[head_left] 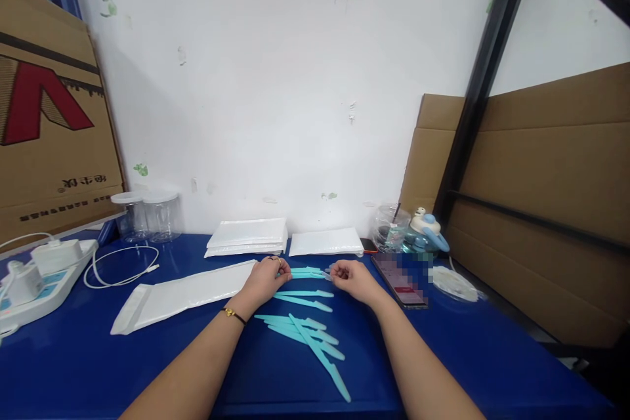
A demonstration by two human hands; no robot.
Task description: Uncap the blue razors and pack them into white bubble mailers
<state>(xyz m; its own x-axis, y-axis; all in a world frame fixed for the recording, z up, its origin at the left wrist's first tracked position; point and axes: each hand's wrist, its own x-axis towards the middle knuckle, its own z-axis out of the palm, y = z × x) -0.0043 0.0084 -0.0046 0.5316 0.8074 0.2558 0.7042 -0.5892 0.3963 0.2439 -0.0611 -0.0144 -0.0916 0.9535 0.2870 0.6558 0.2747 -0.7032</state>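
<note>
Several slim turquoise razors (308, 273) lie crosswise between my two hands at the middle of the blue table. My left hand (272, 275) has its fingers pinched round their left ends. At their right, pale-tipped ends, my right hand (350, 277) is closed with thumb and fingertips together. Two more turquoise razors (308, 295) lie just below, and a loose fan of several others (305, 335) spreads nearer to me, one lying slantwise over the rest. A long white padded envelope (187, 295) lies left of my left hand, partly behind it.
Stacked white envelopes (249, 236) and more white envelopes (327, 241) lie by the wall. A phone (401, 282) and a round white item (455, 284) are at right. Clear jars (162, 216), a white cable (123, 267) and a power strip (49, 285) stand or lie at left.
</note>
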